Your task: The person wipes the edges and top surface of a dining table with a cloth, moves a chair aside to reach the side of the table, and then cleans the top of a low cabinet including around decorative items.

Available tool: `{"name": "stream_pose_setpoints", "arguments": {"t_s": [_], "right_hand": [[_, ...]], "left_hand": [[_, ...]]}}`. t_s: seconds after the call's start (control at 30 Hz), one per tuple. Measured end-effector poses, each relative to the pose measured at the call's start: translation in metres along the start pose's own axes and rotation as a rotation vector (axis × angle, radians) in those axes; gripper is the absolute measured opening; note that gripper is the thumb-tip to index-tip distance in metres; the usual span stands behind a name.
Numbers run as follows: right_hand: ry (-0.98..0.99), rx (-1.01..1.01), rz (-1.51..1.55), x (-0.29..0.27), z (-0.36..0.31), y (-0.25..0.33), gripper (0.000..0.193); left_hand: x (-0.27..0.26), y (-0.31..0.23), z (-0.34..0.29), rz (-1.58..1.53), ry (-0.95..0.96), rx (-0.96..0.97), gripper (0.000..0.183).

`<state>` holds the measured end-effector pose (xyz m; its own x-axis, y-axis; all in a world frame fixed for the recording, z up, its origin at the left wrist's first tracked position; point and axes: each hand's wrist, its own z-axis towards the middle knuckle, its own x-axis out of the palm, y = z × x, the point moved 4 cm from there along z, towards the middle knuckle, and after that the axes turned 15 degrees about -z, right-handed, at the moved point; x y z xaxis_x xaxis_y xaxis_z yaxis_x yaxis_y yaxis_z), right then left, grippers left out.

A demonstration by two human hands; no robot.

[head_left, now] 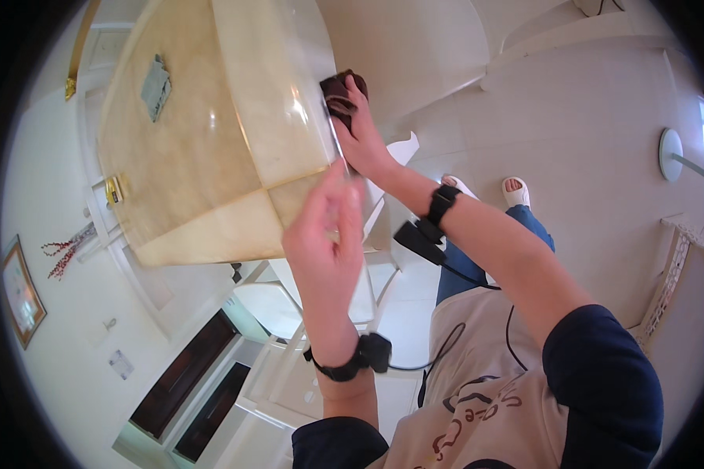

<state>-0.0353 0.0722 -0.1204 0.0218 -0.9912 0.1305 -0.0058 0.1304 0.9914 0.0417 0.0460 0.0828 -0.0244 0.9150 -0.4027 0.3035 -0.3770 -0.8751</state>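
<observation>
My right hand (357, 133) is closed round a bunched dark brown cloth (341, 98) at the right edge of the table (188, 156). A thin, shiny strip (337, 141) shows between that cloth and my left fingertips; I cannot tell whether it is a separate thing or part of the table's edge. My left hand (326, 223) is raised at the table's near corner, somewhat blurred, with its fingers curled and thumb and forefinger close together. What they pinch, if anything, is too smeared to name.
A folded grey-blue cloth (156, 87) lies on the far left of the table, and a small yellow item (113, 190) sits at its left edge. White chairs (270, 309) stand by the near side. A cream surface (414, 47) adjoins at the right. Cables hang from my wristbands.
</observation>
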Motion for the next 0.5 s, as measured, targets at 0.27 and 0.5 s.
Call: {"name": "stream_pose_setpoints", "arguments": {"t_s": [0.27,0.5], "right_hand": [[0.073,0.059,0.013,-0.004,-0.054,0.011,0.075],[-0.071,0.026,0.089,0.005,0.045,-0.002,0.077]], "left_hand": [[-0.033,0.009,0.114,0.33,-0.033,0.235,0.051],[-0.022,-0.001,0.169,0.438,0.029,0.268,0.057]]}}
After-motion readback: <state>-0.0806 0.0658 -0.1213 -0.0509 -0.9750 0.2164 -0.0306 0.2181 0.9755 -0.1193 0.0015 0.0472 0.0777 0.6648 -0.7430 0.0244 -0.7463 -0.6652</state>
